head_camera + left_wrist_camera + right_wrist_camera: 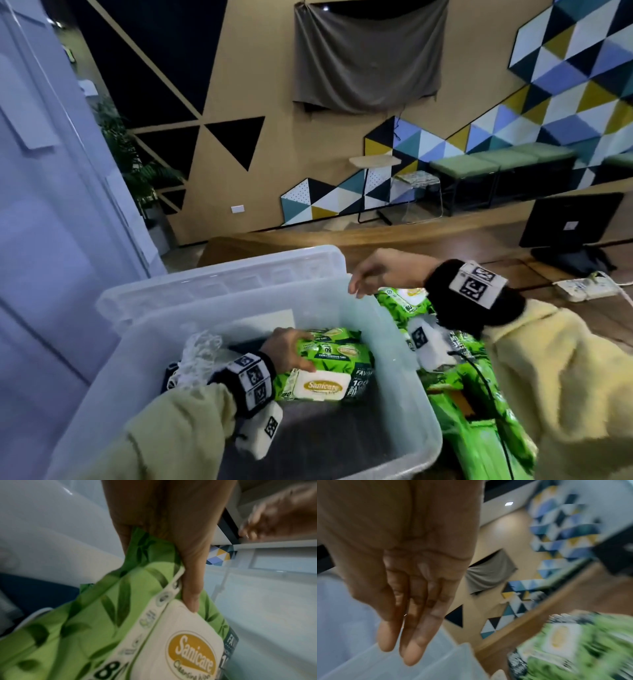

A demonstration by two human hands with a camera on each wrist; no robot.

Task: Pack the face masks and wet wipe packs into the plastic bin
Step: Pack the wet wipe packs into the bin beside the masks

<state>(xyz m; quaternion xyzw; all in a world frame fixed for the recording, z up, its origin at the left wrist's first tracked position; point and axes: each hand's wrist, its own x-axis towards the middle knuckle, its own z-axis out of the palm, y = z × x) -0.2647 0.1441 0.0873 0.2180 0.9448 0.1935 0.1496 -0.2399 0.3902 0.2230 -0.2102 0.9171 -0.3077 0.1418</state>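
A clear plastic bin (404, 421) stands in front of me. My left hand (289, 351) is down inside it and grips a green wet wipe pack (325, 378) with a white lid; the left wrist view shows the fingers and thumb (190, 595) curled round the pack (102, 622). Another green pack (330, 337) lies just behind it in the bin. White mesh-like material (197, 356) sits at the bin's left. My right hand (371, 274) hovers over the bin's far right corner with straight fingers (412, 639), holding nothing. More green packs (459, 387) are piled right of the bin.
The bin's lid (219, 277) lies behind the bin. A black monitor (568, 222) and a white power strip (589, 289) are at the right on the wooden table (428, 245). A pale wall (51, 205) rises at the left.
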